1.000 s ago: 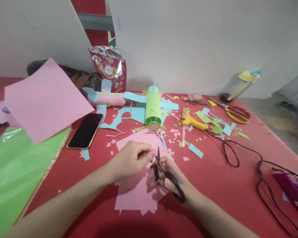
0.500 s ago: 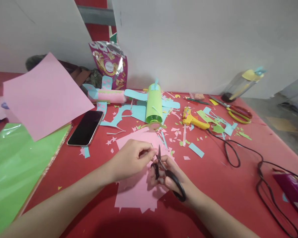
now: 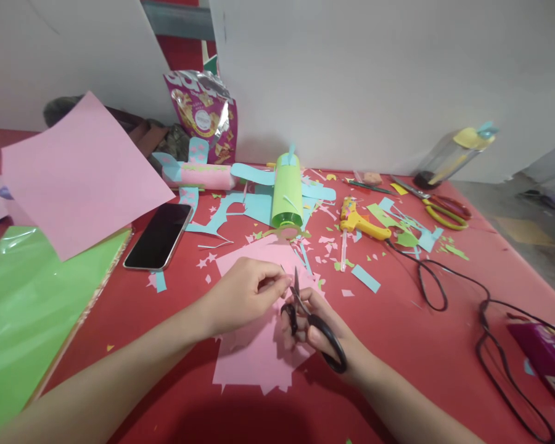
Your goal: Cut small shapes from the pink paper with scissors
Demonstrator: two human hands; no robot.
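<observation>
Black-handled scissors point(image 3: 324, 338) are in my right hand point(image 3: 324, 320), fingers through the loops and the blades a little apart, pointing away from me. My left hand point(image 3: 250, 290) is closed in a pinch beside the blades, on a tiny pink piece of paper point(image 3: 288, 281) mostly hidden by the fingertips. Beneath both hands lie pink paper sheets point(image 3: 245, 364) with ragged cut edges. Just beyond them stands a green paper-covered tube point(image 3: 287, 191) with blue paper wings.
A phone point(image 3: 158, 237), green sheets in a clear sleeve point(image 3: 41, 308) and a large pink sheet point(image 3: 83, 179) lie left. A yellow glue gun point(image 3: 363, 227) with a black cord, paper scraps and red-and-yellow-handled scissors point(image 3: 446, 213) lie right. Behind stand a snack bag point(image 3: 206, 117) and a bottle point(image 3: 453, 157).
The view has shifted very slightly. Both hands stay almost in place, and the scissor blades look a little closer together than before.
</observation>
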